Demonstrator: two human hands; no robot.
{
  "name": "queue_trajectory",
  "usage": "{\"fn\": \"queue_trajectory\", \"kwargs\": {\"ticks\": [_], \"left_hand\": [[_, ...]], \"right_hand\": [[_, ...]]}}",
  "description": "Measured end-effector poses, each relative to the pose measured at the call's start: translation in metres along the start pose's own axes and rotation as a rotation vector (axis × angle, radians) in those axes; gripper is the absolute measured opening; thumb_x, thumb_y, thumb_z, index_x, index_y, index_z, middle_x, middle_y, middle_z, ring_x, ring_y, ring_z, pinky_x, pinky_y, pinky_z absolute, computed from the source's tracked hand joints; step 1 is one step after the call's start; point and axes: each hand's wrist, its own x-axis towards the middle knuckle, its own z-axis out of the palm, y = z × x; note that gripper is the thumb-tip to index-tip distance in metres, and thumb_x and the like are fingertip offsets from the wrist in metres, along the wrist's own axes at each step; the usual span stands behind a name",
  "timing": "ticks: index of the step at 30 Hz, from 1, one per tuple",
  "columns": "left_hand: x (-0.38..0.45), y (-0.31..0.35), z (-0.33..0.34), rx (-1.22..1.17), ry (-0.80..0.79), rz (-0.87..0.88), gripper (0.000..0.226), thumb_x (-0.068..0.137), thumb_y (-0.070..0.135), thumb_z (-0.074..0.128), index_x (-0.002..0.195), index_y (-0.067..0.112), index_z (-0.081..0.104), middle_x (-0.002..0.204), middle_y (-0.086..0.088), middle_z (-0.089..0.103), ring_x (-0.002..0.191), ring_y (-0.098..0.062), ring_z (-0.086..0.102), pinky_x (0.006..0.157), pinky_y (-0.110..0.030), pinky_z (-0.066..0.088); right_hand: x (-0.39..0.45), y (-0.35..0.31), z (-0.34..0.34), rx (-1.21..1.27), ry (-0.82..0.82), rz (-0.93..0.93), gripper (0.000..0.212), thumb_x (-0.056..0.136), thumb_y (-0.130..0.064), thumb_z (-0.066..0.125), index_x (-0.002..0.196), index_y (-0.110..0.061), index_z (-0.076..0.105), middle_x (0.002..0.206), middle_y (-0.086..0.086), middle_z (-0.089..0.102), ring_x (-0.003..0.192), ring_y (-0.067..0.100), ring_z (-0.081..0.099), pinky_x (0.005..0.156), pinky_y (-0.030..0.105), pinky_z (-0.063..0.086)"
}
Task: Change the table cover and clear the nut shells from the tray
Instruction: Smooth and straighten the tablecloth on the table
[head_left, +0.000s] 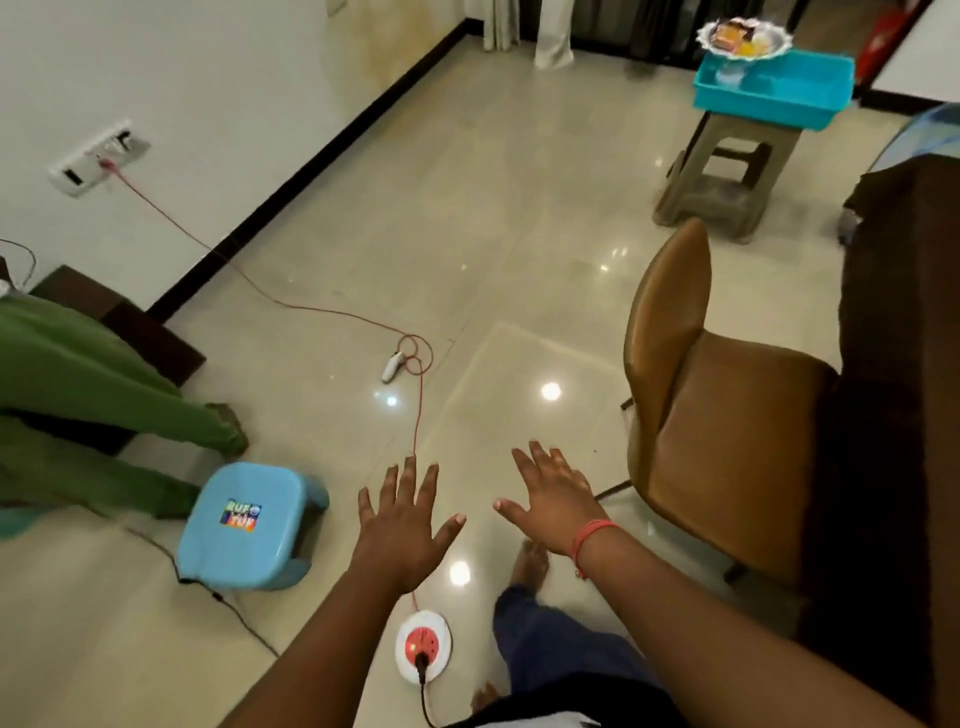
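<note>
A glossy cream tiled floor (509, 218) carries a grey plastic stool (719, 179) topped by a turquoise tray (779, 104), a brown leather chair (717, 415), a small blue stool (244, 525), a round white-and-red extension socket (423, 644), a red cord (332, 312) and a white plug (392, 366)

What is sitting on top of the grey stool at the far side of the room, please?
A turquoise tray rests on the grey stool, with a scalloped dish of orange items inside it. The tray's walls hide its floor.
</note>
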Motion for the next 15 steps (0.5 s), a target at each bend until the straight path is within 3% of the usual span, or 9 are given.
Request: {"fn": "queue_trajectory", "kwargs": {"ticks": [8,15], "left_hand": [[0.167,-0.028,-0.097,0.021,0.052,-0.029,0.090,0.078,0.084,-0.007,0.154,0.035,-0.016,0.164,-0.001,-0.019,0.152,-0.027,-0.014,0.117,-0.060,-0.002],[0.330,-0.032,-0.194,0.063,0.053,0.004,0.086,0.084,0.080,0.000,0.155,0.033,-0.013,0.164,-0.002,-0.020,0.151,-0.028,-0.015,0.118,-0.061,-0.002]], "right_hand": [[0.167,-0.013,-0.105,0.004,0.008,-0.015,0.089,0.086,-0.078,0.030,0.156,-0.032,0.001,0.166,-0.002,-0.005,0.153,0.027,-0.004,0.121,0.052,0.012],[0.318,-0.002,-0.220,0.024,0.108,0.053,0.089,0.086,-0.079,0.030,0.157,-0.032,0.002,0.166,-0.003,-0.004,0.153,0.026,-0.003,0.119,0.053,0.012]]}}
